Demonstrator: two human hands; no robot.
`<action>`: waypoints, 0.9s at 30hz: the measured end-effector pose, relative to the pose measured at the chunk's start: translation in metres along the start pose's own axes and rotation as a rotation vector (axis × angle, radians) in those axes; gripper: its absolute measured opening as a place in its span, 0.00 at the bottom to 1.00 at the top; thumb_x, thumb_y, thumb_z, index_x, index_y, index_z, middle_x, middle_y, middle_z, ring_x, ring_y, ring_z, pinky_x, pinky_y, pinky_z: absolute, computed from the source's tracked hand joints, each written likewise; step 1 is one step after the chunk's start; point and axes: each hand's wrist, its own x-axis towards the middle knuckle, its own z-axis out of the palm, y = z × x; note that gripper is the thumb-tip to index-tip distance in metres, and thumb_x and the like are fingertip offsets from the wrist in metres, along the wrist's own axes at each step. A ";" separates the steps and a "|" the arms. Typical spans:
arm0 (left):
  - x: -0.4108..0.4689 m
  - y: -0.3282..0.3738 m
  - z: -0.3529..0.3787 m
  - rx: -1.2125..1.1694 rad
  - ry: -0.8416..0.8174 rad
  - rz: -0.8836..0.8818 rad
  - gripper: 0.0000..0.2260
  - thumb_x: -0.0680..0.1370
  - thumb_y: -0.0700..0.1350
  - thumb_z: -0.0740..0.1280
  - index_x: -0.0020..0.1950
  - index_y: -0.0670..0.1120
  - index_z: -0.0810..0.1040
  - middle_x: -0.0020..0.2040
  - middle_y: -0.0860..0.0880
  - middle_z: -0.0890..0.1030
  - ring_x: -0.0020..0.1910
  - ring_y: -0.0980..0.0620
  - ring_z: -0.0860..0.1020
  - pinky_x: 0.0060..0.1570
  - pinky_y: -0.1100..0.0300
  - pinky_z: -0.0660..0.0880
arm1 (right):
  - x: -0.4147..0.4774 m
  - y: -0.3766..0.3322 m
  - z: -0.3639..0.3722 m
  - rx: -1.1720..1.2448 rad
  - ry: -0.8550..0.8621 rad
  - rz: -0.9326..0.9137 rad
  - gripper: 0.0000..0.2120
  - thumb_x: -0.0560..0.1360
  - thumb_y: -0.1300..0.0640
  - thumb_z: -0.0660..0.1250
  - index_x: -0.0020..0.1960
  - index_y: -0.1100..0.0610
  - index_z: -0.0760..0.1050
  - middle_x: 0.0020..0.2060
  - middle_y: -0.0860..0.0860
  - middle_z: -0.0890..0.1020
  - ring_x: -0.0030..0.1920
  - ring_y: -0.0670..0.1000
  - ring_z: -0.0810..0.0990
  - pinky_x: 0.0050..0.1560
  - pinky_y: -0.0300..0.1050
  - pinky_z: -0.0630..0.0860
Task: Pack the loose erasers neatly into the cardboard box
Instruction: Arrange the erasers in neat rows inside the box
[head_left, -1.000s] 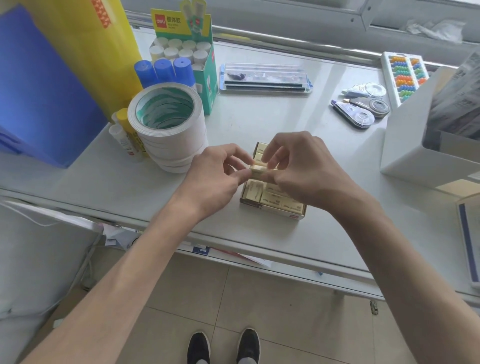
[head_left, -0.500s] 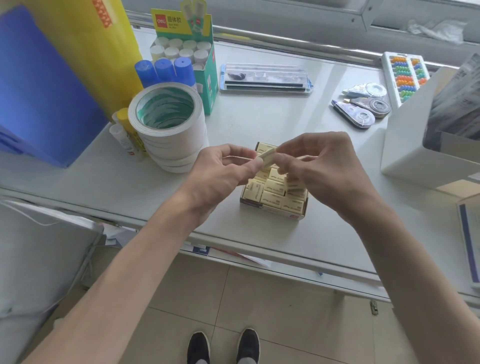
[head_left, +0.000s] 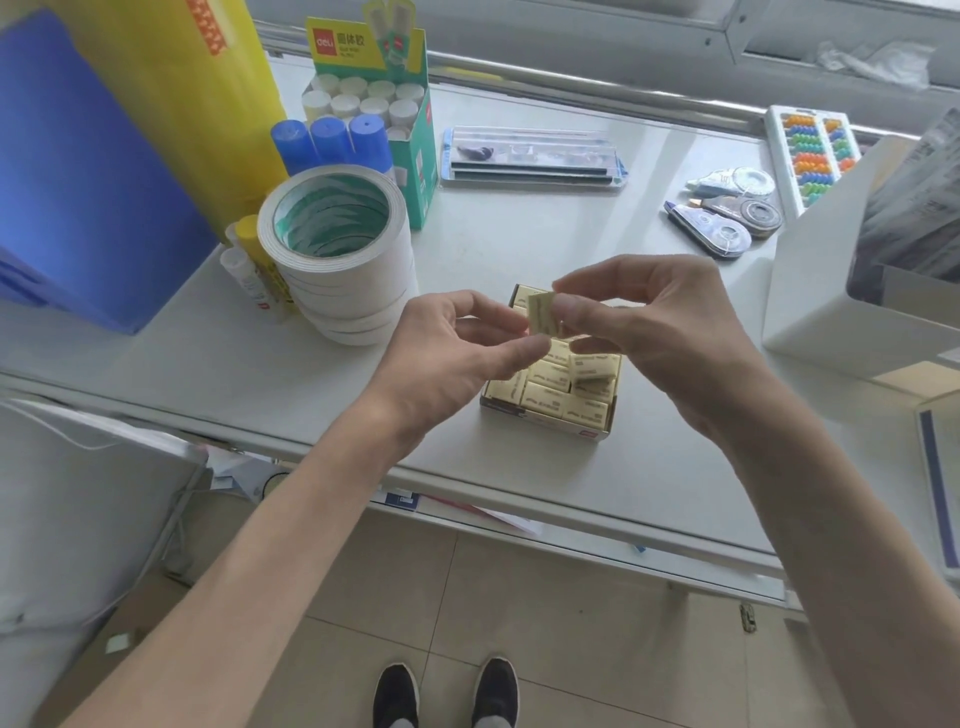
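White flat table (head_left: 519, 244), stationery laid out on it. Stack of white adhesive-tape rolls (head_left: 363, 291) is seen at 10 o'clock from the box. Right hand (head_left: 665, 338) and left hand (head_left: 452, 364) are raised over the small open cardboard box (head_left: 540, 423), set near the table's front edge. The box is filled with rows of pale yellow rectangular erasers (head_left: 550, 387); one at its 3 o'clock side lies tilted on the others. A loose yellow eraser (head_left: 543, 313) is pinched by right thumb and forefinger, above the box's 12 o'clock end. Left fingers are loosely curled at its 8 o'clock – contact cannot be told.
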 end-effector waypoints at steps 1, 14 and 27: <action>0.000 -0.001 0.000 0.001 0.004 0.004 0.13 0.67 0.41 0.79 0.47 0.40 0.81 0.40 0.45 0.86 0.38 0.53 0.83 0.41 0.62 0.79 | 0.000 0.000 0.000 -0.001 -0.023 0.002 0.06 0.70 0.60 0.78 0.46 0.57 0.85 0.40 0.54 0.86 0.40 0.51 0.86 0.44 0.45 0.84; 0.007 -0.003 -0.005 0.216 0.096 0.175 0.07 0.70 0.46 0.77 0.47 0.51 0.84 0.38 0.53 0.84 0.36 0.59 0.81 0.40 0.64 0.78 | 0.006 0.001 -0.001 0.015 -0.065 0.003 0.06 0.68 0.62 0.79 0.45 0.57 0.86 0.41 0.57 0.86 0.39 0.51 0.84 0.42 0.37 0.79; 0.013 -0.018 -0.002 0.443 0.276 0.278 0.05 0.71 0.44 0.77 0.46 0.49 0.86 0.38 0.54 0.85 0.38 0.59 0.81 0.43 0.59 0.79 | 0.014 0.006 0.012 -0.394 -0.083 0.017 0.14 0.67 0.58 0.80 0.52 0.56 0.84 0.41 0.50 0.86 0.40 0.44 0.86 0.35 0.34 0.80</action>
